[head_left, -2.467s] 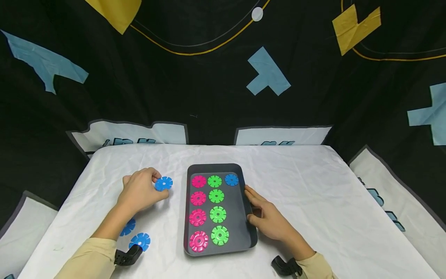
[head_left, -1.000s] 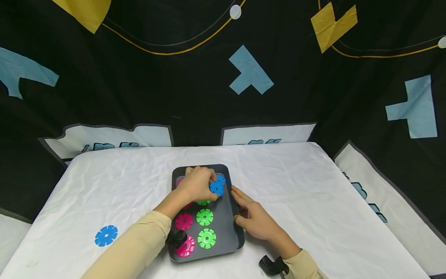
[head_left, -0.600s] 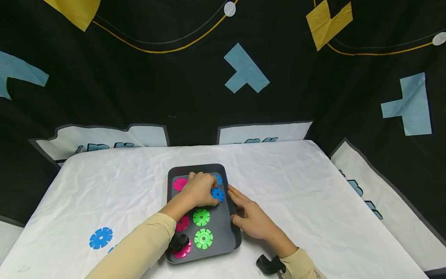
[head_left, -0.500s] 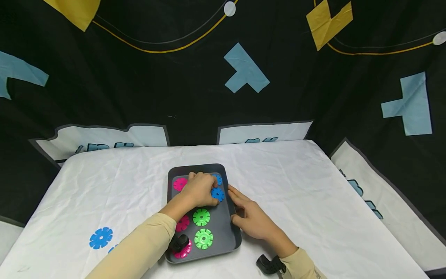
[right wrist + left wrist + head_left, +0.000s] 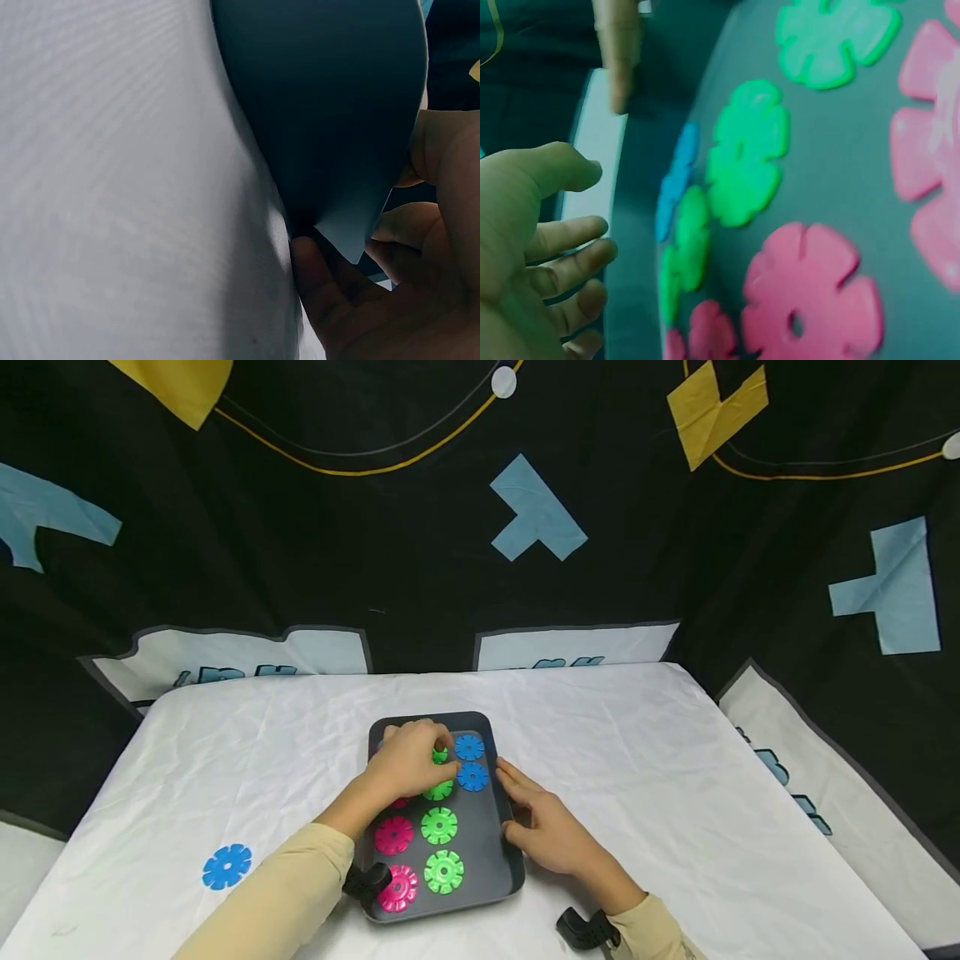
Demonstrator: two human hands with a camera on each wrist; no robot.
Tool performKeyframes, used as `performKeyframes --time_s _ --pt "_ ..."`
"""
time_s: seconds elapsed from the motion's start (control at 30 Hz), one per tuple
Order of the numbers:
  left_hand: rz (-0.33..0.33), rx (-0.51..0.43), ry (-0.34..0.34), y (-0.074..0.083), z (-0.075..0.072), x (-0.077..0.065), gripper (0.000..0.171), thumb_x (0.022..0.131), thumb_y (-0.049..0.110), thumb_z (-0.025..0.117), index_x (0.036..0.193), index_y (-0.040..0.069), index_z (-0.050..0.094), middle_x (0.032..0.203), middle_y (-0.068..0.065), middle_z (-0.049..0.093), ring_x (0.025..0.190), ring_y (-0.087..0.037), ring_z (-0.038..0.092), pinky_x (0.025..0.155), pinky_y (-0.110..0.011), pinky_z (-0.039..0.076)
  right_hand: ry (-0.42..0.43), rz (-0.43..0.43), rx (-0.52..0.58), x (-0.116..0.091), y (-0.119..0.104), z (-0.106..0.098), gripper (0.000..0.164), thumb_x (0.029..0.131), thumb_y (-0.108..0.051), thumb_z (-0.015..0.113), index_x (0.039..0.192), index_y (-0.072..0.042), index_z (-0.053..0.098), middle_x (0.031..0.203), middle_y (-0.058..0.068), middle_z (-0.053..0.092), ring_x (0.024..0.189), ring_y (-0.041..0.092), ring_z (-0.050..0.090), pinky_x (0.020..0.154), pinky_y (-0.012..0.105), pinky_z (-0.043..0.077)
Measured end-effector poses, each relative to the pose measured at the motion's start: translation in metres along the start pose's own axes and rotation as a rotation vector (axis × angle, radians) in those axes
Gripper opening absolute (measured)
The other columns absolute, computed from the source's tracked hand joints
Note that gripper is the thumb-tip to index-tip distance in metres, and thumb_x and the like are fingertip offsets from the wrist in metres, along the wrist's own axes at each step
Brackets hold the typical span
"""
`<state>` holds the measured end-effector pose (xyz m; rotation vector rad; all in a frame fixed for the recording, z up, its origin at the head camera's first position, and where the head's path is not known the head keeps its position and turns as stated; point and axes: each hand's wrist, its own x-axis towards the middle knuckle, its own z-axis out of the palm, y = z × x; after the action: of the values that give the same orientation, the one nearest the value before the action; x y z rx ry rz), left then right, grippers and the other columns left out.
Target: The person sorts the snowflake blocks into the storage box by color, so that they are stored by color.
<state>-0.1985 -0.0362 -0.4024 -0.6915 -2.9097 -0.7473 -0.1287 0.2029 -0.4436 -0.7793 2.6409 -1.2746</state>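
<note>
My left hand point(image 5: 408, 762) hovers over the dark grey tray point(image 5: 487, 852), thumb and fingers apart, holding nothing. Just right of its fingertips, a blue notched plastic disc point(image 5: 472, 776) lies in the tray below another blue disc point(image 5: 469, 747). A column of green discs point(image 5: 439, 825) and one of pink discs point(image 5: 393, 835) fill the tray's middle and left; my hand partly covers their upper ends. In the left wrist view the same hand point(image 5: 532, 247) is beside the tray's discs, fingers loosely bent. My right hand point(image 5: 551, 831) rests its fingertips against the tray's right outer wall point(image 5: 330, 112).
A blue disc point(image 5: 227, 867) lies on the white cloth point(image 5: 637, 752) left of the tray, near my left sleeve point(image 5: 273, 889). Black wrist straps point(image 5: 588, 930) sit on both wrists. A dark printed curtain point(image 5: 435, 568) hangs behind the table.
My left hand carried a blue disc from the left cloth into the tray, set it below the first blue one, let go and drew slightly left. The right hand stays at the tray's side.
</note>
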Motion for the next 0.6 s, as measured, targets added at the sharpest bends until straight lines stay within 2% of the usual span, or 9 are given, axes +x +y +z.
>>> performKeyframes --time_s 0.17,0.27,0.43,0.6 --pt "0.012 -0.183 0.02 -0.007 -0.022 -0.015 0.028 0.085 0.028 0.071 0.104 0.007 0.071 0.099 -0.006 0.066 0.089 -0.023 0.061 0.078 -0.04 0.049 0.014 0.005 -0.013 0.0 -0.001 0.002 0.071 0.087 -0.006 0.059 0.151 -0.002 0.029 0.162 -0.003 0.015 0.141 0.009 0.027 0.098 0.03 0.047" --pt "-0.015 -0.239 0.037 -0.011 -0.034 -0.026 0.027 0.086 0.026 0.07 0.107 0.009 0.07 0.103 -0.005 0.065 0.085 -0.021 0.058 0.072 -0.034 0.051 0.017 0.007 -0.012 0.0 -0.001 0.002 0.071 0.087 -0.006 0.059 0.151 -0.002 0.029 0.162 -0.003 0.016 0.141 0.009 0.027 0.1 0.032 0.046" --pt "-0.09 -0.253 0.108 -0.022 -0.051 -0.05 0.028 0.086 0.024 0.07 0.11 0.01 0.069 0.101 -0.002 0.062 0.081 -0.02 0.052 0.063 -0.032 0.048 0.012 -0.002 0.006 -0.001 0.0 0.003 0.071 0.088 -0.005 0.059 0.152 -0.002 0.028 0.162 -0.001 0.016 0.137 0.014 0.037 0.1 0.033 0.046" --pt "-0.145 -0.229 0.193 -0.041 -0.061 -0.075 0.023 0.088 0.021 0.069 0.109 0.01 0.068 0.1 -0.002 0.063 0.082 -0.02 0.05 0.063 -0.032 0.044 0.007 -0.004 0.032 -0.002 0.0 0.003 0.07 0.088 -0.003 0.058 0.152 -0.001 0.027 0.162 0.0 0.015 0.132 0.018 0.045 0.097 0.033 0.048"
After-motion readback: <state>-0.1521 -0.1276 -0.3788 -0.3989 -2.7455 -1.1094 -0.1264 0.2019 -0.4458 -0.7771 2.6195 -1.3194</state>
